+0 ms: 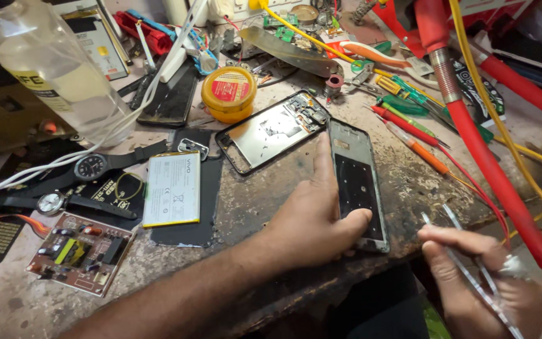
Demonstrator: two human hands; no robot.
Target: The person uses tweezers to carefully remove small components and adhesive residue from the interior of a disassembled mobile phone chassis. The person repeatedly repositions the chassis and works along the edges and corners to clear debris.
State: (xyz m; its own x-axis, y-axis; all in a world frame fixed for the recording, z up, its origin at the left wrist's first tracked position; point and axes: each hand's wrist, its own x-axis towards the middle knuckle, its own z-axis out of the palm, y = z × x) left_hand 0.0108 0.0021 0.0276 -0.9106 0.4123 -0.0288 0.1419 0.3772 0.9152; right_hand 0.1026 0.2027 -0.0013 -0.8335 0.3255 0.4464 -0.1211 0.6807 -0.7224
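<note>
My left hand lies flat on the counter, fingers spread and pressing on the near end of a phone frame, the index finger stretched up along its left edge. Nothing is gripped there; the hand simply pins the frame down. The frame lies lengthwise near the counter's front edge, its far end close to a second opened phone body that lies at a slant just beyond it.

My right hand is off the counter's edge to the right, closed around a pair of metal tweezers, tips pointing up and left toward the frame. The lower part of that hand is blurred, so I cannot tell exactly how the fingers sit on the shanks.

I judge the frame to be light, thin and stiff, but easy to flex or scratch, and slick on its dark panel. It is best held by the long side rails or pinned at a corner, as now, keeping pressure off the panel.

Left of the frame lie a white flat battery on a dark mat, two wristwatches and a small circuit board. Behind are a yellow round tin, a clear plastic bottle, screwdrivers and a red hose.
</note>
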